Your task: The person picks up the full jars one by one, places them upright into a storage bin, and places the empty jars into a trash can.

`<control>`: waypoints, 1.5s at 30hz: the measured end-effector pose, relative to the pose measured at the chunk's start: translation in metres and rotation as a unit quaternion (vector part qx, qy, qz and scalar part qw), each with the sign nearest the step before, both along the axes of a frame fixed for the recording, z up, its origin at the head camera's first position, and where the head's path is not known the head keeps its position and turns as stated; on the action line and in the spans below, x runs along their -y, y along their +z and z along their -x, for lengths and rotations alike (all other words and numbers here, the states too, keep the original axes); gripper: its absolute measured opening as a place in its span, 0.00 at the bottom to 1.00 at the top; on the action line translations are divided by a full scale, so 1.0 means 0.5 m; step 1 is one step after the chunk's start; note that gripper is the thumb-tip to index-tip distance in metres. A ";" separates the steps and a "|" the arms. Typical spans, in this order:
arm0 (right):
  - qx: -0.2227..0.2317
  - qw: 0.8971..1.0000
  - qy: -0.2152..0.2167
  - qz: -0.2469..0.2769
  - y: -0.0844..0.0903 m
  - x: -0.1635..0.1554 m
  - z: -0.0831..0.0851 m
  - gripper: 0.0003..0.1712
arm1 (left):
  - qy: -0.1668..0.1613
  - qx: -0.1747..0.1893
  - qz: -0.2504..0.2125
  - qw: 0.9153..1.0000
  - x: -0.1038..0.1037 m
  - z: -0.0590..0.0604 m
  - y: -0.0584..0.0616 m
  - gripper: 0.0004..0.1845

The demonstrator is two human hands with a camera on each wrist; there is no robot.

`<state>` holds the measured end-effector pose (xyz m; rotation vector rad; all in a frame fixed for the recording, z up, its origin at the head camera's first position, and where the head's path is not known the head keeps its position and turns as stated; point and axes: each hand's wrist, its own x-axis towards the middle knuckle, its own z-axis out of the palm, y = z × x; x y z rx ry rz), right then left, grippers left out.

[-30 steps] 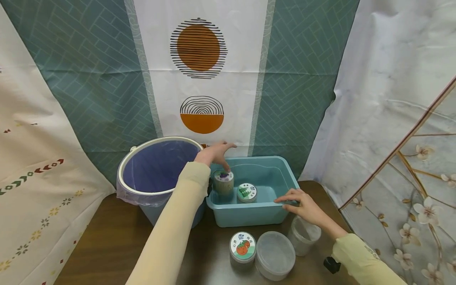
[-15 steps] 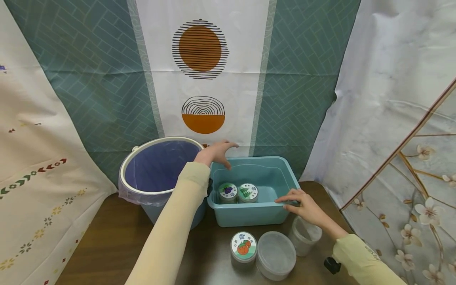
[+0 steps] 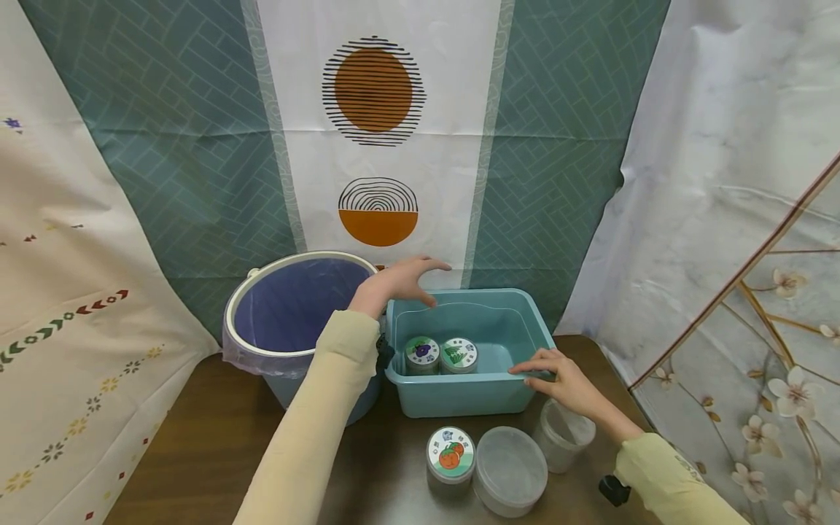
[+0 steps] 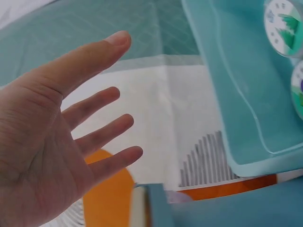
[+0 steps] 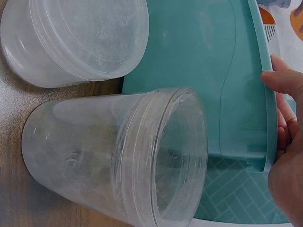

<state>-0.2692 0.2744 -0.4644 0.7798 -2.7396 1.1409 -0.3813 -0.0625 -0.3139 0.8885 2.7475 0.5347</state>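
My left hand (image 3: 397,284) hovers over the back left of a teal plastic basin (image 3: 453,397), fingers spread with nothing in them; the left wrist view shows its open palm (image 4: 42,137). Inside the basin, a jar with a grape lid (image 3: 422,351) stands beside a jar with a green-leaf lid (image 3: 459,353). With my right hand (image 3: 558,379) I pinch the basin's front right rim, thumb outside and fingers inside, as the right wrist view shows. In front of the basin stand a jar with an orange-fruit lid (image 3: 450,458), a clear lidded tub (image 3: 510,467) and an uncovered clear jar (image 5: 94,151).
A blue bucket (image 3: 272,351) with a white rim and a plastic liner stands left of the basin, under my left forearm. Everything stands on a dark wooden table (image 3: 177,437). Patterned cloths (image 3: 551,146) hang behind and at both sides.
The grape-lid jar, held upright in my left hand a second ago, now sits lower in the basin, let go. The left hand has shifted slightly right. My right hand stays on the rim.
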 end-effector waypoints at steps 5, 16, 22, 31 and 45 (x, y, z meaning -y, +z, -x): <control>-0.002 1.000 0.002 0.004 0.000 0.002 0.002 0.14 | 0.002 -0.025 -0.026 0.999 0.024 -0.037 0.021 0.39; -0.014 1.000 0.010 0.013 -0.003 0.001 0.000 0.14 | 0.018 -0.075 -0.089 0.993 0.115 -0.121 0.030 0.39; -0.012 1.000 0.008 0.018 0.007 0.006 -0.008 0.15 | 0.023 -0.092 -0.131 0.987 0.166 -0.158 0.021 0.37; -0.028 0.999 0.018 0.023 -0.002 0.004 -0.004 0.15 | 0.079 -0.107 -0.158 0.978 0.239 -0.210 0.001 0.31; -0.032 0.999 0.018 0.024 -0.006 0.003 -0.003 0.15 | 0.167 -0.150 -0.170 0.960 0.328 -0.272 -0.050 0.24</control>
